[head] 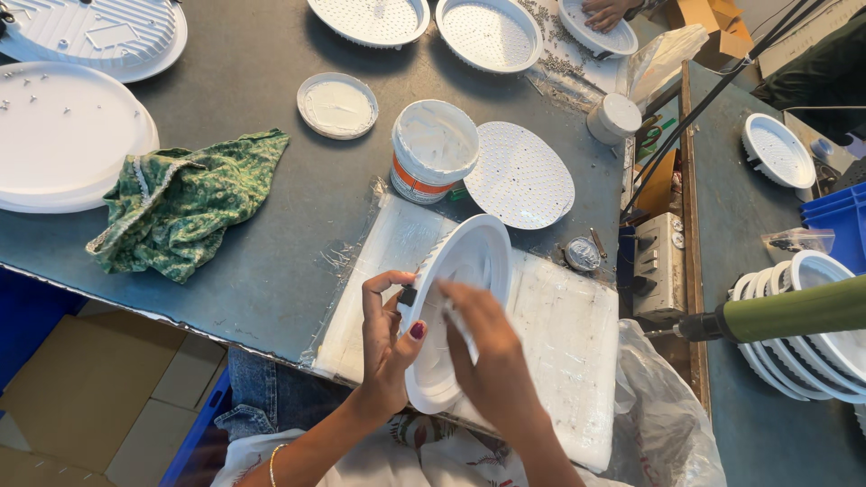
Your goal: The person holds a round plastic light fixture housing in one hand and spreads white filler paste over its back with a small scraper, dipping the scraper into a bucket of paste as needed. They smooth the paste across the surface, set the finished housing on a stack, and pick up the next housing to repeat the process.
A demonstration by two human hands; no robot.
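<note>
The white round housing (460, 307) stands tilted on its edge over the foam pad (559, 334) at the counter's (271, 261) near edge — left hand (388, 347) holding its rim, right hand (487, 347) pinching a white stick (paste, seemingly) inside it. Application looks midway; the open paste tub (433, 149) stands just beyond.

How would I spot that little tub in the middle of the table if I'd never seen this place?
Start at the grey metal worktable and find the crumpled green patterned cloth. To its right, just beyond the white round plastic housing tilted up between the left hand and right hand, stands the small open white plastic tub. Alone among flat white discs, it is tall and wears an orange band.
</note>
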